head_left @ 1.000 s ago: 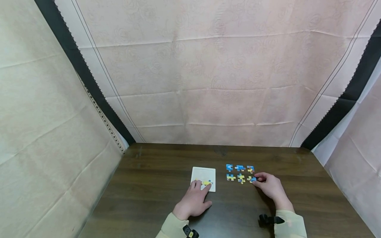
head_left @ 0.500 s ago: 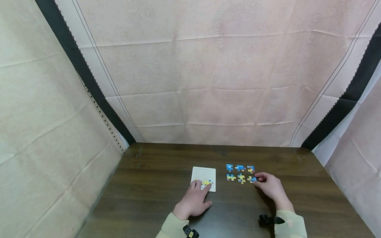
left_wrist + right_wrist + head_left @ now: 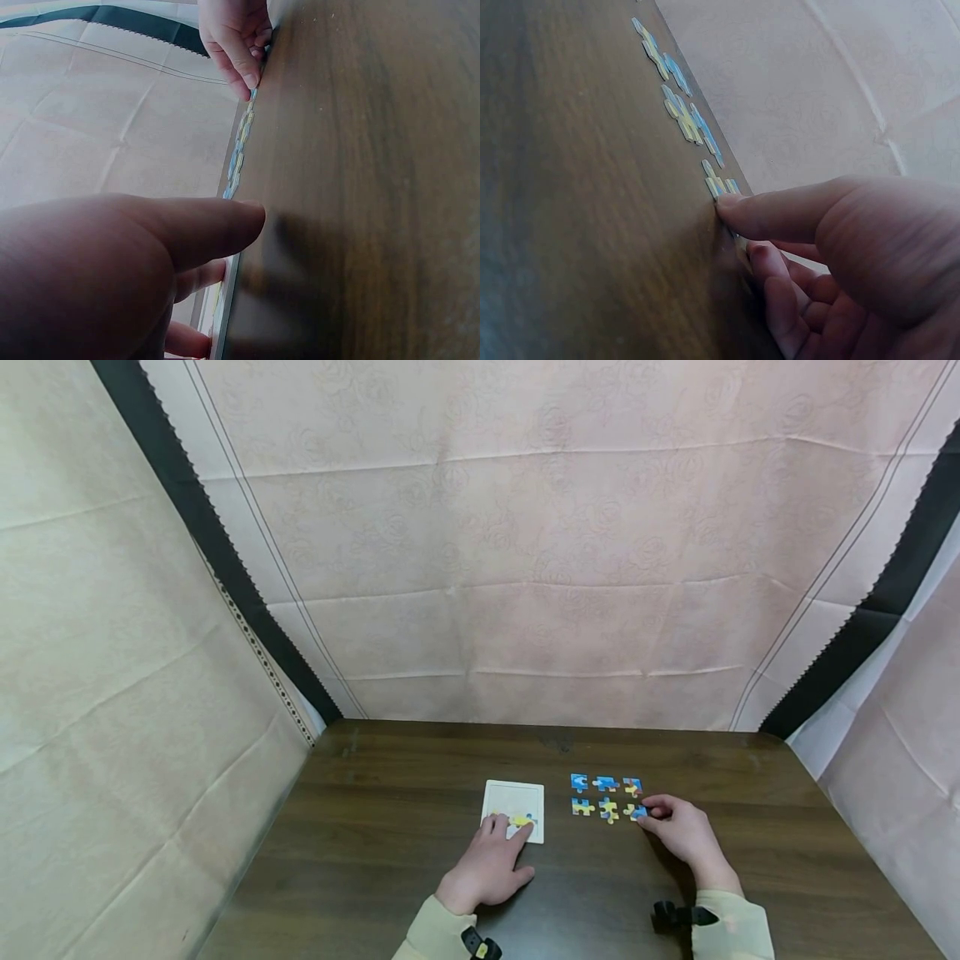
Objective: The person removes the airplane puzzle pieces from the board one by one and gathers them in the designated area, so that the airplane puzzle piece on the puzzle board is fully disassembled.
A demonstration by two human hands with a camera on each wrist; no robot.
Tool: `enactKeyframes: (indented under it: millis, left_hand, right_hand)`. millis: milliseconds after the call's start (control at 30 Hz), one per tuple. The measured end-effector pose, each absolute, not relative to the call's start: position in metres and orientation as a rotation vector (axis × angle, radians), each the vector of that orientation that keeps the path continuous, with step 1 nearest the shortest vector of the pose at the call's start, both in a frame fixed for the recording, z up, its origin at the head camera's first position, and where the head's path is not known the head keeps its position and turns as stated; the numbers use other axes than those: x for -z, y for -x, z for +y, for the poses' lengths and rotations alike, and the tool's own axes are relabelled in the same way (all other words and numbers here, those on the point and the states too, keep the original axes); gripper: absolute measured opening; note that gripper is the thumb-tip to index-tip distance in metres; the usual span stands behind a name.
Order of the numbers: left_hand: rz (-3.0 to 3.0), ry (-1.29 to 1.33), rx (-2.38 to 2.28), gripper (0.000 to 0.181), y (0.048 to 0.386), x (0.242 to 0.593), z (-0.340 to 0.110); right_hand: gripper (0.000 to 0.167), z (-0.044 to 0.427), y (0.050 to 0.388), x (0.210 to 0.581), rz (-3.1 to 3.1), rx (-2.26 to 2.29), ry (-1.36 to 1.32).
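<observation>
My left hand (image 3: 491,864) rests its spread fingertips on the lower part of a white puzzle board (image 3: 513,795), where some yellow and blue pieces show beside the fingers. To the right, my right hand (image 3: 686,835) has thumb and index finger at the right edge of a yellow-and-blue puzzle piece (image 3: 635,812), pinching it on the table. In the right wrist view the thumb lies on that piece (image 3: 712,180), with the other fingers curled behind. Part of the board is hidden under the left hand.
Several other puzzle pieces (image 3: 606,783) lie in two rows between the board and the right hand. The brown wooden table (image 3: 375,827) ends at a pale cloth wall (image 3: 562,610) at the back. Black bands (image 3: 225,552) run along the cloth corners.
</observation>
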State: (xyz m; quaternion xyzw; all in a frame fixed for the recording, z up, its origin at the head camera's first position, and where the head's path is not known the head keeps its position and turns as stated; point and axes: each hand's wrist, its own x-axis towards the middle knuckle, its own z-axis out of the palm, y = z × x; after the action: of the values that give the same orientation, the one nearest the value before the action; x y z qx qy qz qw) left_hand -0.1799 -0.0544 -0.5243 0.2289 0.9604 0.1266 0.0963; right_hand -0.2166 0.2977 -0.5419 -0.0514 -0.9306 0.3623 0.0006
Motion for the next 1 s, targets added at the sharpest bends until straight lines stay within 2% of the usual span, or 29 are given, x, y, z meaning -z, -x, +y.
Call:
enactKeyframes:
  millis: [600,833,1000]
  left_hand:
    - [2.896,-0.734,-0.355,0.065,0.175,0.525,-0.054]
    - [2.873,-0.748,-0.354,0.065,0.179,0.529,-0.057]
    - [2.859,-0.736,-0.406,0.065,0.180,0.530,-0.061]
  right_hand:
    - [0.036,0.295,0.216,0.533,-2.880,-1.210,0.116]
    - [0.030,0.244,0.218,0.520,-2.831,-1.375,-0.125]
    - [0.025,0.199,0.221,0.527,-2.878,-1.441,-0.319]
